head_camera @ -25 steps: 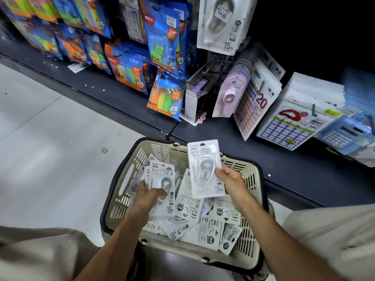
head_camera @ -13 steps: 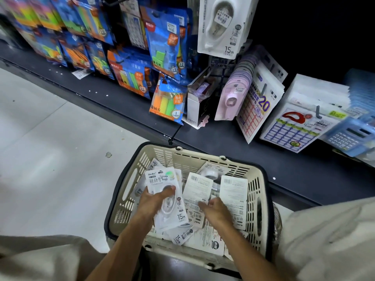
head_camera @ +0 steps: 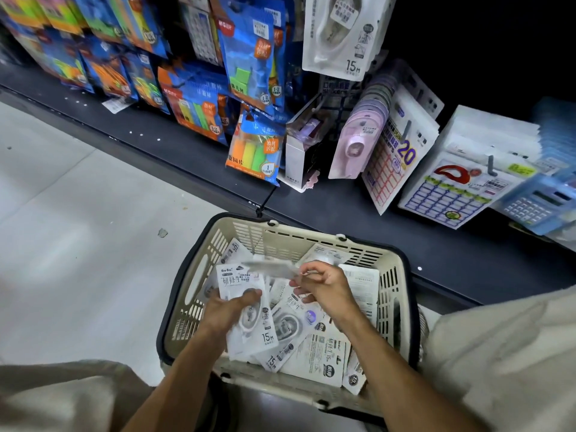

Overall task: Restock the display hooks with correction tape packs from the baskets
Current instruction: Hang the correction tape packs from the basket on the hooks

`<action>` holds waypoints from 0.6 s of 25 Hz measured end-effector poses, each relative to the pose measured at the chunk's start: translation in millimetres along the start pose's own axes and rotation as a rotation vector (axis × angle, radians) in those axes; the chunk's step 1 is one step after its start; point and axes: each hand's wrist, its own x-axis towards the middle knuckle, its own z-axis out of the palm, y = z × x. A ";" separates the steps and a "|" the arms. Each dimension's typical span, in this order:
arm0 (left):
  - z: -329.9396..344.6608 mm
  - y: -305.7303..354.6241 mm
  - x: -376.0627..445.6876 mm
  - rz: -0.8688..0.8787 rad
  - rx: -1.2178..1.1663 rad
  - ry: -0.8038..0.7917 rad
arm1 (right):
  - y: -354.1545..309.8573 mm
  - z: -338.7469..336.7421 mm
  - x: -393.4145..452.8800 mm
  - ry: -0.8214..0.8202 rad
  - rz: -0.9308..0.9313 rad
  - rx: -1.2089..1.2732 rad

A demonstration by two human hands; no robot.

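Beige basket (head_camera: 199,275) at shelf edge, left hand (head_camera: 224,310) gripping packs (head_camera: 249,310), right hand (head_camera: 324,288) pinching blurred pack (head_camera: 271,268)

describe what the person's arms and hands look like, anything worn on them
Both forearms are bare, with no sleeves, gloves, watch or rings visible on the left hand or right hand. Pale beige fabric, apparently clothing, shows at both lower corners of the view.

The beige slotted basket (head_camera: 199,275) stands on the floor before the dark shelf and holds many white correction tape packs (head_camera: 314,347), lying loose, some face up, some face down. One held pack (head_camera: 246,294) stands face up with "15m" printed low. Another blurred pack (head_camera: 271,269) lies nearly edge-on above it. A hanging pack (head_camera: 341,35) is on the display.
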 end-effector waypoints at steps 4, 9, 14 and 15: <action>12.4 4.5 -6.8 0.001 -0.005 -0.152 | -0.9 -10.0 -3.8 -0.030 0.010 0.043; 10.0 7.7 -10.7 -0.003 -0.058 -0.225 | 10.6 -26.8 -9.9 0.043 0.059 0.109; 8.9 10.9 -15.2 -0.018 -0.100 -0.312 | -1.6 3.6 -13.8 -0.108 -0.066 -0.192; 8.3 11.5 -15.2 -0.022 -0.091 -0.300 | -1.0 6.5 -11.4 -0.107 -0.080 -0.162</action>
